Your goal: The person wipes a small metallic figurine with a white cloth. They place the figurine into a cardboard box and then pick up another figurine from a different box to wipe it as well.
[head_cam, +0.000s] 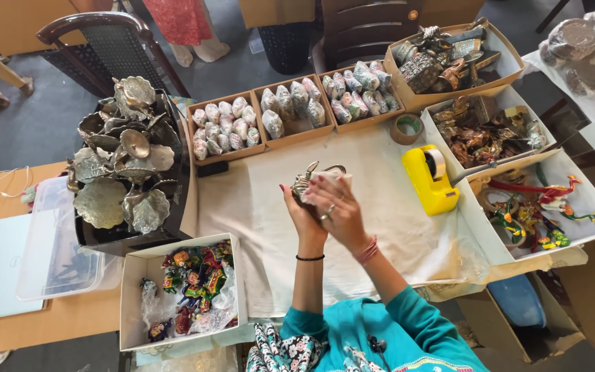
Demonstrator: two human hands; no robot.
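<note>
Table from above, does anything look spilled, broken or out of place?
Nothing stands out. The boxes along the white cloth sit upright with contents inside, and the yellow tape dispenser stands upright. Both hands, left and right, hold a small metal ornament.

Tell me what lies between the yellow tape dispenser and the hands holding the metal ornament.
In the head view, only bare white cloth lies between the yellow tape dispenser and the right hand, which with the left hand holds the metal ornament.

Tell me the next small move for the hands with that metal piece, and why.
Probably fold the white wrap further around the metal ornament. Both the left hand and right hand hold it above the cloth-covered table, and much of the metal is bare.
</note>
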